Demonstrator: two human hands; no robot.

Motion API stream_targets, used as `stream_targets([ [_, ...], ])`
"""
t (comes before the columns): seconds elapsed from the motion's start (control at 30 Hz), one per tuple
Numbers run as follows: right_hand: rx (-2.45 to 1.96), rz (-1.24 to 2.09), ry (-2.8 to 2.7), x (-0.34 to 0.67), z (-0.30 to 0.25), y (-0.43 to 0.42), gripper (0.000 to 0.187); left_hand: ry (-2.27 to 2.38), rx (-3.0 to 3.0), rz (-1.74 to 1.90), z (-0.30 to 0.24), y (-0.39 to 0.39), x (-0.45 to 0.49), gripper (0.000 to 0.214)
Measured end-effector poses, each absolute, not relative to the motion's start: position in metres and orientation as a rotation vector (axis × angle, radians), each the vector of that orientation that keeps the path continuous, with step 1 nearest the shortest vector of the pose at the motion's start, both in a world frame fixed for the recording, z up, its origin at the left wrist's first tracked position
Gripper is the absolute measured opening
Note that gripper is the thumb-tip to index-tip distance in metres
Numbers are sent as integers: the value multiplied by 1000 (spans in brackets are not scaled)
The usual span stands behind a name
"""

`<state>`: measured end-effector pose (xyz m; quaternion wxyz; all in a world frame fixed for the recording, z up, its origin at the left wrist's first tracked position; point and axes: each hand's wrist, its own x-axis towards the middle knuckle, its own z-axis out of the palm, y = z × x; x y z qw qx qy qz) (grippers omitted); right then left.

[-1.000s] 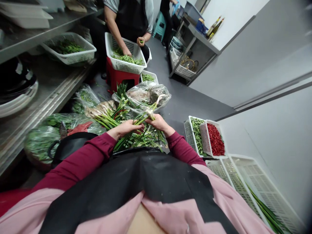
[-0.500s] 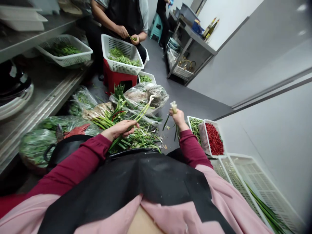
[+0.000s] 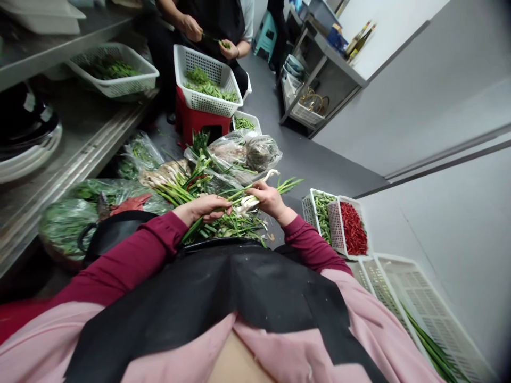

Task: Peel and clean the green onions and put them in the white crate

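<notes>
A bunch of spring onions (image 3: pixel 239 199) is gripped at both ends, left hand (image 3: pixel 205 207) closed on the green stalks, right hand (image 3: pixel 269 198) closed round the white bulbs, above a loose heap (image 3: pixel 223 226) on the floor. By the right wall, a white basket (image 3: pixel 339 234) holds red chillies (image 3: pixel 353 229); another holds green pods (image 3: pixel 321 210).

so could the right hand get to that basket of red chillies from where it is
Probably yes. The right hand holds spring onions just in front of the apron, and the basket of red chillies sits on the floor on that same side, open-topped, with nothing between them. The hand is full, though.
</notes>
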<state>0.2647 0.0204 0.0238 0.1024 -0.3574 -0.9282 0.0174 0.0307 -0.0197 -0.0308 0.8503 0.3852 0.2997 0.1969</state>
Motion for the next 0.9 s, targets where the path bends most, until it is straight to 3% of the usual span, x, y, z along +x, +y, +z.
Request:
stream_targets([
  [0.3, -1102, 287, -2768, 257, 23, 22, 15, 768, 945, 488, -31, -20, 34, 32],
  [0.63, -1905, -301, -2009, 322, 8, 66, 29, 769, 948, 516, -29, -32, 47, 33],
  [0.9, -2073, -415, -1849, 362, 26, 103, 27, 854, 1010, 494, -19, -30, 40, 37],
])
